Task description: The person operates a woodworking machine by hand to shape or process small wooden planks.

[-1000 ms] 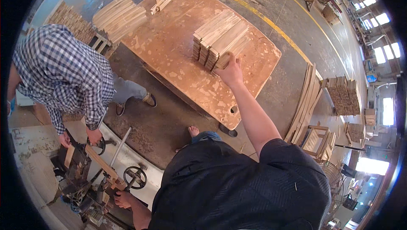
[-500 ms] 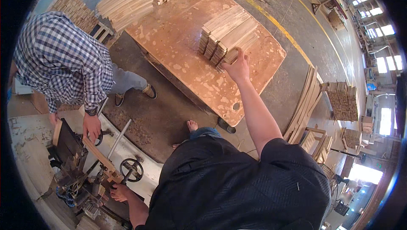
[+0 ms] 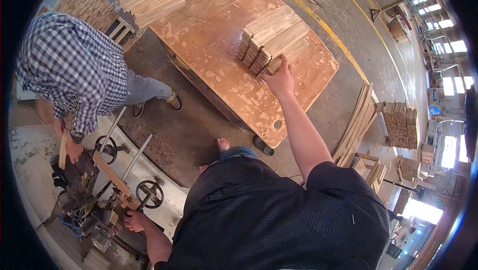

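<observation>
**Right hand (image 3: 280,79) clasped on wooden stack (image 3: 279,32)**

The stack's near end is grasped by thumb and fingers on the tabletop (image 3: 214,46). The left hand (image 3: 137,220), well apart, is placed at the machine (image 3: 172,202); its grip cannot be told.

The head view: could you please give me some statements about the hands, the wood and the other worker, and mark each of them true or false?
1. The person's right hand is at the stack of wooden pieces. True.
2. That stack stands on the floor. False: it stands on the brown table.
3. The person's left hand is at the machine. True.
4. No wheel can be seen on the machine. False: two black handwheels show.
5. A co-worker is on the person's left side. True.
6. The co-worker's clothing is plain red on top. False: it is a checked shirt.
</observation>
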{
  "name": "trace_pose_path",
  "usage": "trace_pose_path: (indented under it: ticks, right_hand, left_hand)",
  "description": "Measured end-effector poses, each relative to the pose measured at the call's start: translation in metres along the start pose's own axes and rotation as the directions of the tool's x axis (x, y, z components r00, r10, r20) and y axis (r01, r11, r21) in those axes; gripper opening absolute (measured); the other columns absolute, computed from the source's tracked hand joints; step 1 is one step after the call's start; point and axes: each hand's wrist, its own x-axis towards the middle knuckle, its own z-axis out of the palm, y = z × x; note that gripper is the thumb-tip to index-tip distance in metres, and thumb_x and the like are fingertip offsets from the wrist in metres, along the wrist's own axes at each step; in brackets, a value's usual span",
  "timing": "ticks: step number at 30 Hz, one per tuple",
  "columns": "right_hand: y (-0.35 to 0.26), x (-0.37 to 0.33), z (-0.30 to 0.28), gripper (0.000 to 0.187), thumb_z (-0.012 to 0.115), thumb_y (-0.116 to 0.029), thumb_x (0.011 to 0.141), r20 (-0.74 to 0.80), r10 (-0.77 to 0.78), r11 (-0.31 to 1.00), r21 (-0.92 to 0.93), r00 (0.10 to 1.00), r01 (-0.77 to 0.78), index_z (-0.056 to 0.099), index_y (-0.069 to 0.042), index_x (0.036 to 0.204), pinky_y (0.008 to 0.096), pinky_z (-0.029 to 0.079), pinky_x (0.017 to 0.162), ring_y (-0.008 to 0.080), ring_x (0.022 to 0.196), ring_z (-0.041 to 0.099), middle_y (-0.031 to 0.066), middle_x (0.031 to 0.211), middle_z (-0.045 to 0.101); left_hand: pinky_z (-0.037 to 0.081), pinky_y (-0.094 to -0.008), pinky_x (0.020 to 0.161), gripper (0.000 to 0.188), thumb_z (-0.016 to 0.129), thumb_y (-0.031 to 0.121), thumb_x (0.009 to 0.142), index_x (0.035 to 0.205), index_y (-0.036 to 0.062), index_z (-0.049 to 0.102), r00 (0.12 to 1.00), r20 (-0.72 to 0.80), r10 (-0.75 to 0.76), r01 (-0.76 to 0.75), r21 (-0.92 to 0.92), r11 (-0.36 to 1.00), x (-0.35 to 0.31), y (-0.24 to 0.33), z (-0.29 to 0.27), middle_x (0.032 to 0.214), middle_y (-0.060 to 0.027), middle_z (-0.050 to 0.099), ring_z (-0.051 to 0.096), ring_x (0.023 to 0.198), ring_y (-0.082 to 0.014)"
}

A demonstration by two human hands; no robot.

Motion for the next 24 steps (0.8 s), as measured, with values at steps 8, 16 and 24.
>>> trace_pose_path:
  ticks: [8, 16, 24]
  right_hand:
    - [-0.004, -0.005, -0.001, 0.097, 0.08, -0.022, 0.069, -0.04, 0.018, 0.998, 0.053, 0.999, -0.016, 0.029, -0.009, 0.15, 0.0451, 0.045, 0.106, 0.0426, 0.126, 0.05, 0.0274, 0.14, 0.042]
    - [0.014, -0.001, 0.013, 0.103, 0.09, -0.021, 0.066, -0.026, -0.085, 0.979, 0.186, 0.996, 0.088, 0.031, -0.002, 0.147, 0.0408, 0.044, 0.105, 0.033, 0.126, 0.051, 0.0215, 0.14, 0.046]
    - [0.04, -0.103, 0.076, 0.076, 0.076, -0.019, 0.087, -0.104, -0.165, 0.922, 0.337, 0.981, 0.191, 0.034, -0.001, 0.148, 0.0359, 0.052, 0.08, 0.0235, 0.1, 0.056, 0.0155, 0.131, 0.05]
  left_hand:
    - [0.043, -0.0515, 0.1, 0.052, 0.04, 0.052, 0.099, 0.138, 0.0216, 0.056, 1.0, -0.015, -0.002, 0.003, 0.022, 1.0, 0.002, -0.001, 0.004, 0.144, -0.0062, 0.047, 0.048, 0.129, -0.0295]
    - [0.05, -0.0455, 0.087, 0.032, 0.054, 0.034, 0.09, 0.107, 0.013, 0.07, 0.897, -0.019, 0.442, -0.401, 0.387, 0.83, 0.01, -0.017, 0.017, 0.116, -0.0087, 0.065, 0.059, 0.108, -0.0317]
    - [0.043, -0.0511, 0.099, 0.046, 0.053, 0.039, 0.091, 0.129, 0.0148, 0.061, 0.995, -0.094, 0.01, -0.028, -0.191, 0.981, -0.005, 0.002, -0.018, 0.135, -0.012, 0.053, 0.05, 0.122, -0.0344]
